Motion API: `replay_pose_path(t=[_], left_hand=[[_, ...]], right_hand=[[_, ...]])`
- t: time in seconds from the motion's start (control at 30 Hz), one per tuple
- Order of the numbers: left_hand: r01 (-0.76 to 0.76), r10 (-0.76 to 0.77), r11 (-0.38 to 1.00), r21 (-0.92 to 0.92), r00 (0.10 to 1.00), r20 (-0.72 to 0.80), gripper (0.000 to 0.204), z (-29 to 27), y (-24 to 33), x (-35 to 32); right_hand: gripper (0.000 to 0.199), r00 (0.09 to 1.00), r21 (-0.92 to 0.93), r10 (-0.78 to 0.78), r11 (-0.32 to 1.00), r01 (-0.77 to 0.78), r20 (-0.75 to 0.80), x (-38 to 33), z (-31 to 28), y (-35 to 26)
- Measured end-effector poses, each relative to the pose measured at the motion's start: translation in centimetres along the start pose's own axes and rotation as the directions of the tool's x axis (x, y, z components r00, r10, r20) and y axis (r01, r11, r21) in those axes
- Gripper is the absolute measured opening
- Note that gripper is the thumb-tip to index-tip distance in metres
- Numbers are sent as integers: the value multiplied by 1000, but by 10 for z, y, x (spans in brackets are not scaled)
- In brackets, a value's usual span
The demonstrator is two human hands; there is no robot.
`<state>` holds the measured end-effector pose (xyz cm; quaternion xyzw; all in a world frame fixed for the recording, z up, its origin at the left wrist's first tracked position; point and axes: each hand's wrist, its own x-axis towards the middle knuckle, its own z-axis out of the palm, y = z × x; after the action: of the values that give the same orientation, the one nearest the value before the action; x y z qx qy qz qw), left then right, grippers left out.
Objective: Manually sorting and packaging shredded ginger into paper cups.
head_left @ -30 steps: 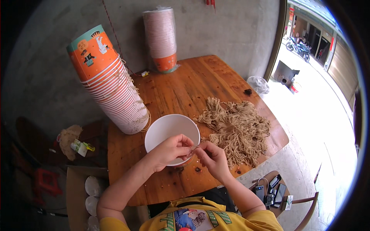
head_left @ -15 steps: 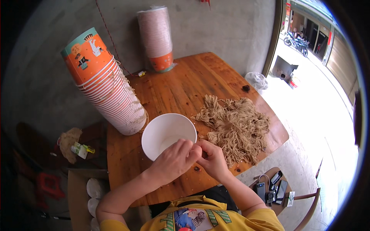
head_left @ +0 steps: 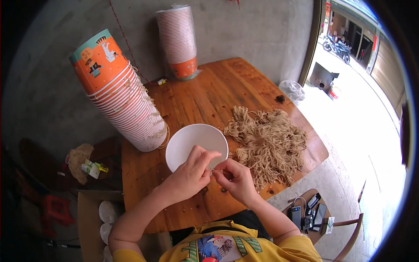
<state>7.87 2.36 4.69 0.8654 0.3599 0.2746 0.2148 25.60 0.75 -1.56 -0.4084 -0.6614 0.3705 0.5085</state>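
Observation:
A white paper bucket rests on the wooden table, its mouth facing up toward me. At its near right rim, my right hand pinches a thin tan string between thumb and fingertips. My left hand meets it there with the index finger stretched out and the other fingers curled in at the string; its exact grip is partly hidden. To the right of my hands lies a loose heap of tan strings.
A tall leaning stack of orange paper buckets with strings on them stands at left. Another wrapped stack is at the back wall. Below left is a cardboard box; a chair holding electronics stands lower right.
My hands have drawn slightly apart, and the left index finger has straightened out. The bucket appears a little farther right and away from me.

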Motion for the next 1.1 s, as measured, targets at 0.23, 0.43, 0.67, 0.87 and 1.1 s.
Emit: replay_pose_path(t=[0.23, 0.43, 0.67, 0.87, 1.1], left_hand=[[-56, 70, 968, 246, 996, -51, 24, 7, 0, -7], [-15, 83, 933, 359, 981, -176, 21, 18, 4, -14], [124, -103, 991, 42, 937, -335, 17, 26, 3, -21], [114, -141, 989, -95, 923, -358, 19, 29, -2, -22], [195, -270, 940, -281, 927, -261, 22, 21, 4, -19]], right_hand=[[8, 991, -90, -131, 987, 131, 8, 1, 4, -5], [8, 987, -132, -159, 979, 156, -18, 0, 5, -5], [10, 962, -267, -271, 929, 255, -27, 0, 7, -6], [10, 963, -247, -268, 935, 257, -15, 0, 8, -7], [10, 991, -115, -134, 984, 134, 3, -3, 6, -5]])
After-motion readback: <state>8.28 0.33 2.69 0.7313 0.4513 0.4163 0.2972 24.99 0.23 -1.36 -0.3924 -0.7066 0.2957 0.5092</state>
